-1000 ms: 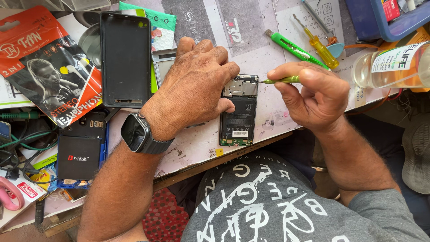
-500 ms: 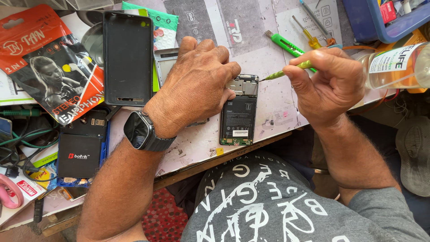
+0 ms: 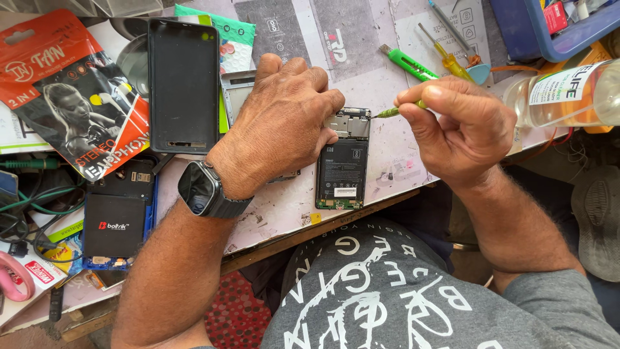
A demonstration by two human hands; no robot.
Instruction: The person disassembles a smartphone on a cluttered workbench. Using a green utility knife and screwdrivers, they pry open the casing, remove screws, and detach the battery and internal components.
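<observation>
An opened phone (image 3: 343, 169) lies back-up on the work mat, its black battery and circuit board showing. My left hand (image 3: 281, 123) presses flat on its upper left part and wears a dark smartwatch (image 3: 201, 189) on the wrist. My right hand (image 3: 462, 129) grips a small green-handled screwdriver (image 3: 392, 112); its tip points left at the phone's top right corner. Whether the tip touches the board cannot be told.
A black phone back cover (image 3: 183, 84) lies left of my hand. A red earphone packet (image 3: 64, 90), a black box (image 3: 116, 216) and green cables sit at the left. A green cutter (image 3: 408, 63), a yellow screwdriver (image 3: 440, 57), a clear bottle (image 3: 568, 94) and a blue tray (image 3: 523, 32) are at the right.
My right hand has shifted with the screwdriver from higher on the right back toward the phone's top right corner. My left hand stays pressed on the phone.
</observation>
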